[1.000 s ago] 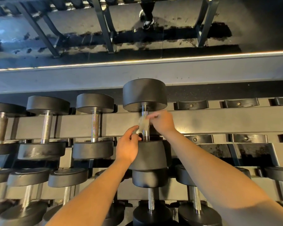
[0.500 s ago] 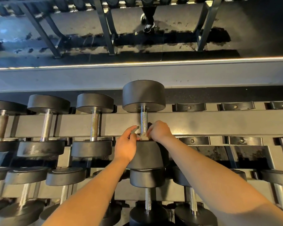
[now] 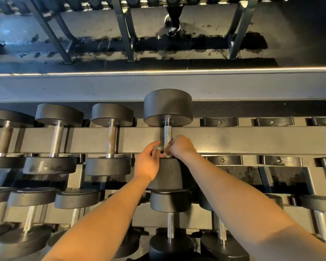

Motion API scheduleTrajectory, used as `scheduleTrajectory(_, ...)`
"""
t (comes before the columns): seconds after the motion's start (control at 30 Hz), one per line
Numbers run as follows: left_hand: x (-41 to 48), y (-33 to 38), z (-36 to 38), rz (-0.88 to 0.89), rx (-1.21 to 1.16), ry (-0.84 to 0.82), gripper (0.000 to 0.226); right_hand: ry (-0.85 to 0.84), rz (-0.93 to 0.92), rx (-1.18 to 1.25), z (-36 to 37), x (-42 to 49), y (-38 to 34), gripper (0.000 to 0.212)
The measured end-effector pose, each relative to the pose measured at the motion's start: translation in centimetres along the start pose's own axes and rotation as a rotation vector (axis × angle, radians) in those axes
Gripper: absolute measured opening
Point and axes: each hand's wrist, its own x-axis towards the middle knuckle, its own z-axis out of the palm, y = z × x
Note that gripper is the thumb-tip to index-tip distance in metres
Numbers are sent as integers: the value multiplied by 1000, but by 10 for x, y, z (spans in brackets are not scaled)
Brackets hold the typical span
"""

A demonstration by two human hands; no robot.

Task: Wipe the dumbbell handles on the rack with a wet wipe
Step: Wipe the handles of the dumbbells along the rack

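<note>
1. Head view: the right hand [image 3: 181,146] curls round the wet wipe [image 3: 166,153], pressing it on the near end of the big dumbbell's handle [image 3: 167,133].
2. The left hand [image 3: 148,162], fingers loosely bent, touches beside it.
3. Judging by position, this handle is nearly done; the handles left of it [image 3: 111,141] look untouched.
</note>
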Motion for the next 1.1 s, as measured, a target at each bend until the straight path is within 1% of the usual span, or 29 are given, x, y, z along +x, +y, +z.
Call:
scheduleTrajectory(0.1,0,0,0,18,13,-2,35,-40,30,-74,-1,-6,-2,32)
scheduleTrajectory(0.2,-1,1,-1,19,31,8,34,33,2,-57,-8,-14,-2,22)
scheduleTrajectory(0.27,-8,4,-3,44,98,14,33,115,-68,101,-11,-28,3,11)
scheduleTrajectory(0.33,-18,11,-3,120,151,-4,34,234,-170,327,-14,-55,11,12)
scheduleTrajectory(0.4,-31,16,-3,262,200,-64,34,313,-249,506,-17,-88,20,15)
scheduleTrajectory(0.43,-37,15,-2,340,225,-98,35,327,-281,564,-17,-101,27,15)
scheduleTrajectory(0.5,-55,7,-1,410,250,-136,45,318,-329,656,-13,-126,39,13)
scheduleTrajectory(0.57,-80,3,-3,463,195,-152,52,306,-325,758,-7,-145,50,14)
scheduleTrajectory(0.6,-94,2,-3,464,137,-175,51,292,-296,806,-3,-155,57,16)
scheduleTrajectory(0.63,-108,0,-3,439,62,-207,45,260,-263,854,2,-165,63,20)
scheduleTrajectory(0.7,-136,-6,-1,330,-62,-247,29,128,-174,950,9,-186,76,26)
scheduleTrajectory(0.73,-147,-12,1,260,-113,-224,22,60,-128,975,12,-195,84,28)
scheduleTrajectory(0.8,-168,-27,5,127,-235,-162,14,-13,-74,989,21,-212,100,29)
scheduleTrajectory(0.87,-189,-41,9,28,-332,-156,16,-49,-42,980,29,-231,115,26)
scheduleTrajectory(0.93,-209,-53,14,-38,-377,-156,18,-52,-6,943,35,-249,127,21)
scheduleTrajectory(1.0,-232,-64,18,-49,-365,-169,19,-42,24,923,43,-266,139,21)
scheduleTrajectory(1.07,-254,-74,23,-14,-340,-195,20,-38,45,922,55,-278,152,23)
scheduleTrajectory(1.1,-263,-79,24,1,-323,-209,23,-49,60,922,61,-285,157,20)
